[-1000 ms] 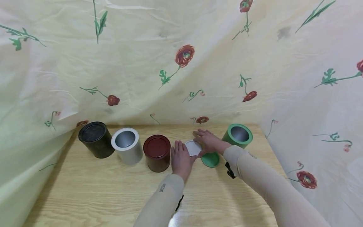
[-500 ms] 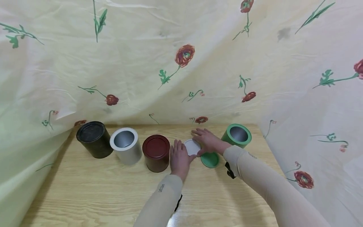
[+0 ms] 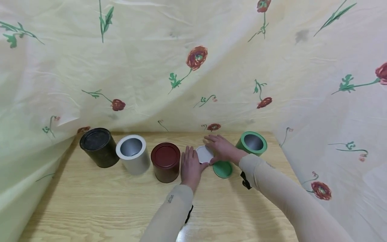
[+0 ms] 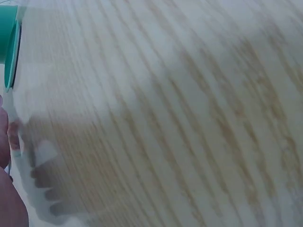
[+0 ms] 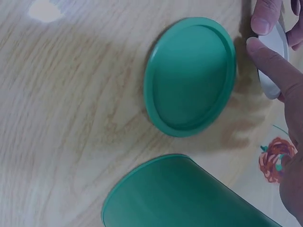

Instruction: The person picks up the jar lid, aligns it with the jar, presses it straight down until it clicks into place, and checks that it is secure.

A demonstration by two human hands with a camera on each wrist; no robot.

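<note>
A white lid (image 3: 204, 154) lies on the wooden table (image 3: 90, 201) between my two hands. My right hand (image 3: 220, 148) covers its far right side, and fingers and thumb pinch its rim; the right wrist view shows that thumb (image 5: 277, 71) on the white lid (image 5: 273, 56). My left hand (image 3: 190, 165) lies flat beside it, fingers straight, with the thumb touching the lid's near edge. A green lid (image 3: 222, 169) (image 5: 189, 75) lies just right of the hands. The open green can (image 3: 252, 143) (image 5: 189, 194) stands behind it.
Left of the hands stand a lidded red can (image 3: 165, 161), an open white can (image 3: 132, 157) and a lidded black can (image 3: 98, 146). A flowered cloth (image 3: 193, 67) hangs behind and at both sides. The left wrist view is a blur of table wood (image 4: 180, 118).
Hands, lids and cans stay almost where they were; only the head view has drifted slightly.
</note>
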